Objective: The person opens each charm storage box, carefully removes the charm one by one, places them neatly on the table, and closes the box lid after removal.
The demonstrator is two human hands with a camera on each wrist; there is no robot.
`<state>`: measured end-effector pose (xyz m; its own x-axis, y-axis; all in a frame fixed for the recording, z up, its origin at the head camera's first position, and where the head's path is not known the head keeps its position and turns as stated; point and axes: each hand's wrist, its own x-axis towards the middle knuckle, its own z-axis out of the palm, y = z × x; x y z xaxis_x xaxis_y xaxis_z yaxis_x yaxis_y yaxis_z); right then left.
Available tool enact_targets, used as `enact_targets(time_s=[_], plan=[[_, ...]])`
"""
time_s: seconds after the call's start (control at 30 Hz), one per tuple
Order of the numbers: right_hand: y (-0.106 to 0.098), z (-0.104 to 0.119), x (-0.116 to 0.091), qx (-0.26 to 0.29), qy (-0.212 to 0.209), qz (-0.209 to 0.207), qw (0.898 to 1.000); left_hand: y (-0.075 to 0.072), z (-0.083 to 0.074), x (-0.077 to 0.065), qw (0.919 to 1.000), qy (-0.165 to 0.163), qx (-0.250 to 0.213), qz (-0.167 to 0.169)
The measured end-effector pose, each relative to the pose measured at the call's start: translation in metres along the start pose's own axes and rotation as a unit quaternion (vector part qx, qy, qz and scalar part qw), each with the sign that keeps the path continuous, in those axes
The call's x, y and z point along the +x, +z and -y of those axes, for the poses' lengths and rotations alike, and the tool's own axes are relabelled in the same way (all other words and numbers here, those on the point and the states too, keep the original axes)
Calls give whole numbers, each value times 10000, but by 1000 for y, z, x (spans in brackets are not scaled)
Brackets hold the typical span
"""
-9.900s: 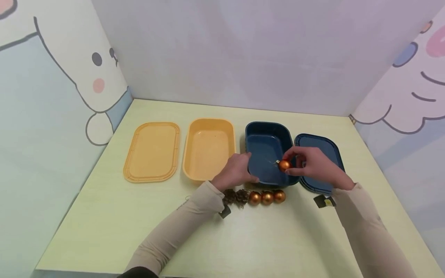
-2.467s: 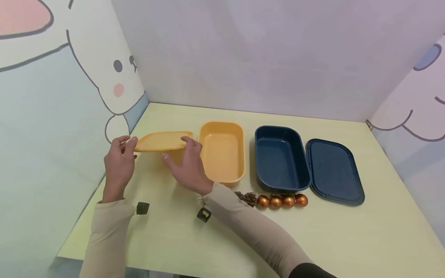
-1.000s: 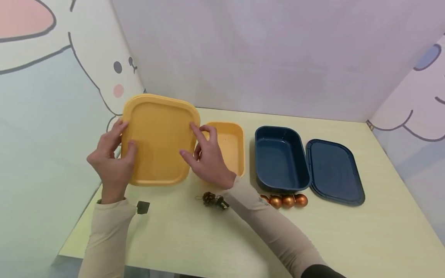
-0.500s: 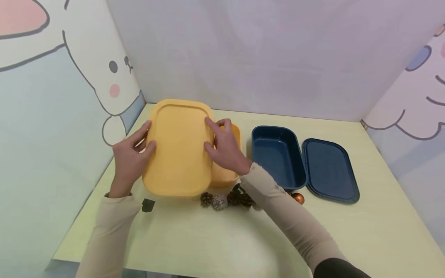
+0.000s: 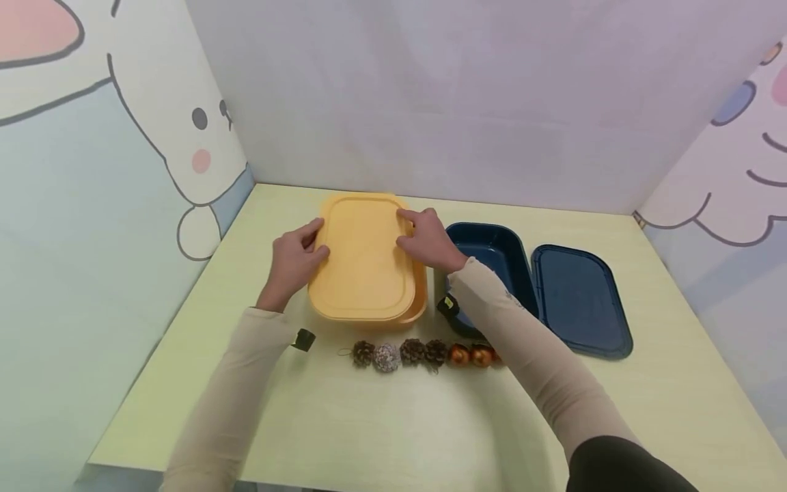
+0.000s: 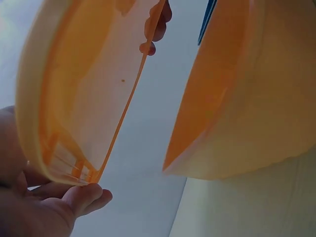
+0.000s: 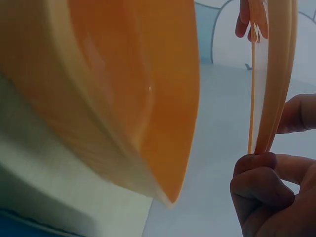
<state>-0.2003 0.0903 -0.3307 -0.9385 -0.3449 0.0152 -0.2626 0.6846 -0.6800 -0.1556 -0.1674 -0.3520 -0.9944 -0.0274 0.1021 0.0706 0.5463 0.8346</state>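
Observation:
A yellow lid (image 5: 365, 260) is held level above the yellow container (image 5: 420, 294), covering most of it in the head view. My left hand (image 5: 292, 263) pinches the lid's left edge, thumb on top. On the opposite edge, my right hand (image 5: 432, 239) pinches with thumb and index finger. Both wrist views show a gap between the lid (image 6: 94, 89) and the container (image 7: 163, 113). Just in front lies a row of pinecones (image 5: 412, 351), one of them whitish, followed by copper-coloured Christmas baubles (image 5: 458, 355), partly hidden by the right sleeve.
A dark blue container (image 5: 492, 239) stands right of the yellow one, partly behind the right forearm. Its dark blue lid (image 5: 581, 301) lies flat beside it. A printed wall bounds the left side of the pale table (image 5: 344, 430), and a plain wall the back.
Earlier, a hand held a bauble over the blue container. Since then both hands have lifted the yellow lid from the table's left, turned it, and carried it right over the yellow container.

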Motion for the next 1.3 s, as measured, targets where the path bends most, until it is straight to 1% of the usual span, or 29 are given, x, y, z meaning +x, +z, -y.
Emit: enact_targets(time_s=[0.1, 0.27, 0.5, 0.7, 0.93, 1.3], plan=[[0, -11, 3, -116, 168, 225, 9995, 12, 4, 5, 9992, 41, 329, 216], [-3, -20, 6, -197, 406, 626, 9970, 28, 10, 10, 9963, 117, 703, 490], [-5, -26, 8, -710, 525, 782, 9930, 40, 13, 14, 9943, 157, 899, 557], [-2, -28, 9, -946, 746, 928, 9884, 44, 13, 15, 9945, 76, 837, 629], [0, -30, 14, -1210, 759, 979, 9849, 45, 14, 17, 9940, 132, 861, 656], [0, -31, 17, -1305, 801, 1139, 9816, 46, 17, 19, 9938, 57, 872, 692]])
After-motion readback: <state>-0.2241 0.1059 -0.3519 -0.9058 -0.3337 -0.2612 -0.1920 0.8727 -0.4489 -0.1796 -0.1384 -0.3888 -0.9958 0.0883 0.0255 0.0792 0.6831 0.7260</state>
